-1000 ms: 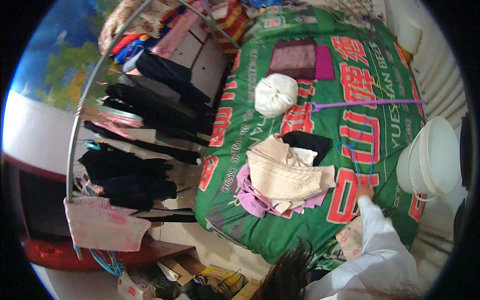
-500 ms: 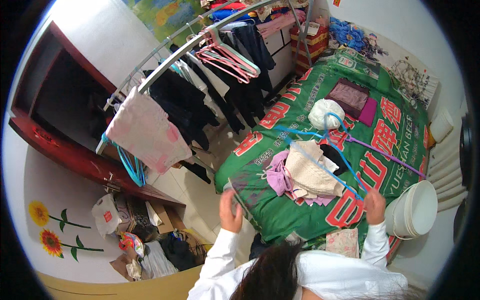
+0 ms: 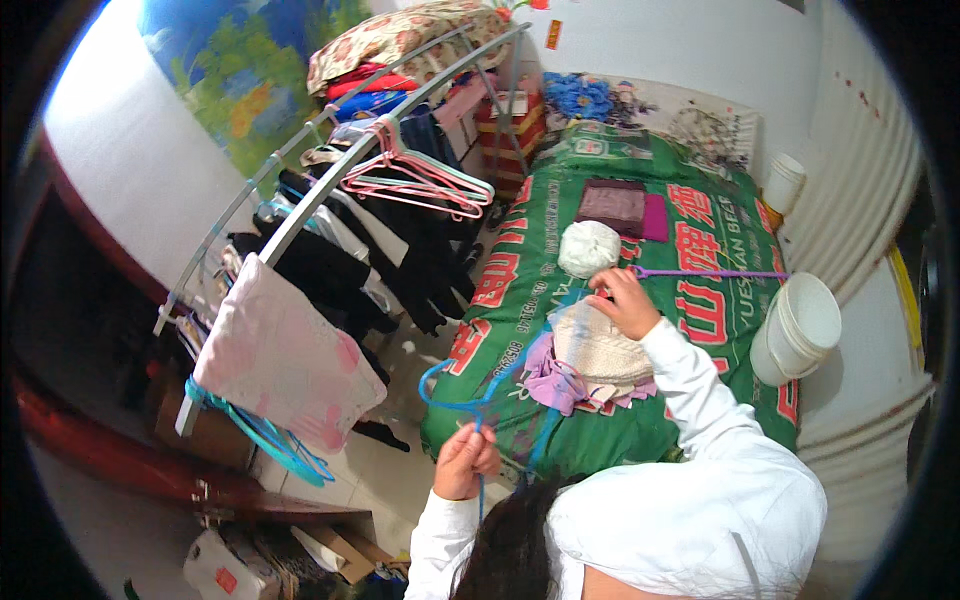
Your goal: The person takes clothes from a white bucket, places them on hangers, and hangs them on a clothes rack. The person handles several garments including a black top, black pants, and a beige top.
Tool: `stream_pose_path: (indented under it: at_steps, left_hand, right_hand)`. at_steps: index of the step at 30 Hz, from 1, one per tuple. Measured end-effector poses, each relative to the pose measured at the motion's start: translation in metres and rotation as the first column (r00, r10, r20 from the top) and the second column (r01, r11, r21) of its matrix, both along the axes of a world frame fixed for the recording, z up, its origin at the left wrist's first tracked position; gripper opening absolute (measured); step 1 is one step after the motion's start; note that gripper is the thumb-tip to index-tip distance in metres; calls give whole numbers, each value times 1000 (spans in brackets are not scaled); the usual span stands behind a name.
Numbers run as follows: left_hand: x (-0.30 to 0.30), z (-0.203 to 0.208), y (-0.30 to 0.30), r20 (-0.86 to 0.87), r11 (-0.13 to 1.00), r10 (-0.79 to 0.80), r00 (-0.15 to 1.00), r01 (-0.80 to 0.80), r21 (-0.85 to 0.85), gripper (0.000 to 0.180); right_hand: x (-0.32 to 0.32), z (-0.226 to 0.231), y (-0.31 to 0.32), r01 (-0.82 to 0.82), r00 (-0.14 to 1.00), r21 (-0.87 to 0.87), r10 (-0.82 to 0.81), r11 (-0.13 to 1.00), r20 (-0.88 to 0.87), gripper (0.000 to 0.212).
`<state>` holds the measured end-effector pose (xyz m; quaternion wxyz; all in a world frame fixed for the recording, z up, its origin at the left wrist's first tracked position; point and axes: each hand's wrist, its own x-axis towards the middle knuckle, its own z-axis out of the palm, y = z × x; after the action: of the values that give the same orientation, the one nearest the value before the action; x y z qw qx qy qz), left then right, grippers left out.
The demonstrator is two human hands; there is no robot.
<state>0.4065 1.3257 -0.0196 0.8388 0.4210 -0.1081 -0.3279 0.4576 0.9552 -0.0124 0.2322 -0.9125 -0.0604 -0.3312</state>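
Green bed cover (image 3: 700, 250) fills the right; a clothes rack (image 3: 330, 190) stands left. Left hand (image 3: 465, 462) grips a blue hanger (image 3: 470, 395). Right hand (image 3: 625, 302) lies half curled on a cream cloth (image 3: 600, 350).

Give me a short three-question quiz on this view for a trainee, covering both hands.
1. True or false: the left hand grips a blue clothes hanger.
2. What does the right hand reach toward? A) the white bucket B) the cream garment on the clothes pile C) the pink hangers on the rail
3. Fill in: the purple hanger lies on the ____ bed cover.

Key
1. True; its fingers close on the hook end.
2. B, the cream garment, beside the white bundle.
3. Green; the bed cover is green with red print.
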Motion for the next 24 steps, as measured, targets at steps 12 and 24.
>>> stream_pose_path:
  at_steps: [12, 24]
  left_hand:
    - [125, 25, -47, 12, 823, 417, 909, -373, -428, 17]
    - [134, 10, -12, 295, 958, 285, 912, -284, -49, 36]
  right_hand:
    - [-38, 23, 181, -475, 733, 452, 624, 755, -272, 58]
    - [75, 51, 108, -265, 931, 684, 364, 680, 0, 17]
